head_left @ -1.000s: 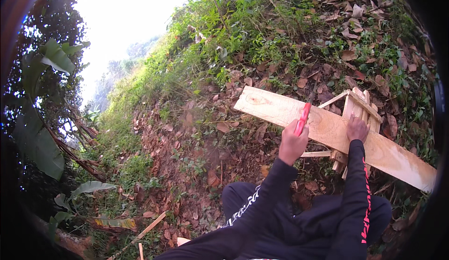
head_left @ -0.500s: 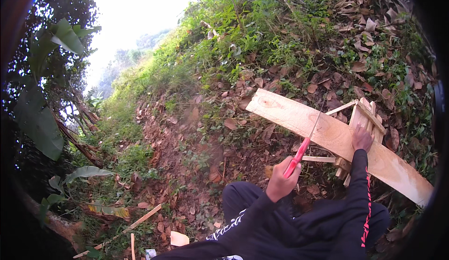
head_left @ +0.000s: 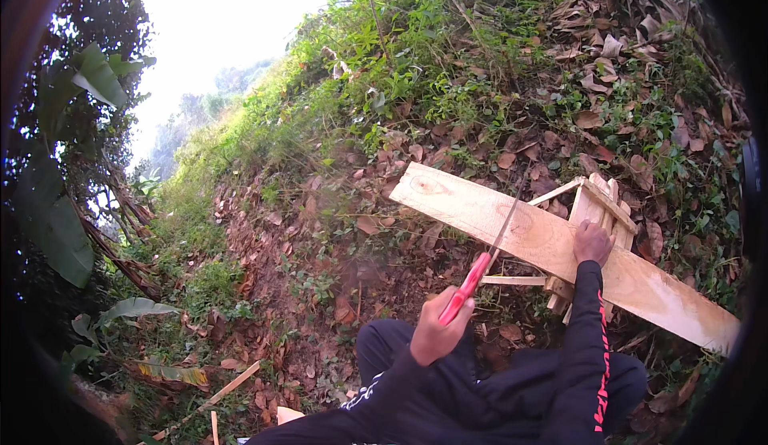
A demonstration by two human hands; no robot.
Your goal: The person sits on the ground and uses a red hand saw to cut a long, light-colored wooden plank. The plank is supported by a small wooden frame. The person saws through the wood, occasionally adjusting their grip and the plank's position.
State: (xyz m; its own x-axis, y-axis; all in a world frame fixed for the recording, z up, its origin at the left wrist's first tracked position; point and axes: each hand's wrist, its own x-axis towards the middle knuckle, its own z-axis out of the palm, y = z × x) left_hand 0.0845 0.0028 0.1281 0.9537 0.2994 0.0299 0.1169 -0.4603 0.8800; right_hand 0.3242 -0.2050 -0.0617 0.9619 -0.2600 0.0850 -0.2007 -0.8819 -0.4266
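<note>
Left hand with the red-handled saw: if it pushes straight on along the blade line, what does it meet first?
Likely the wooden plank. The left hand grips the saw, whose blade already crosses the plank's near edge. Depth is unclear, but nothing else shows in that line.

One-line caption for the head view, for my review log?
Left hand draws a red-handled saw across a wooden plank; right hand steadies it.
</note>
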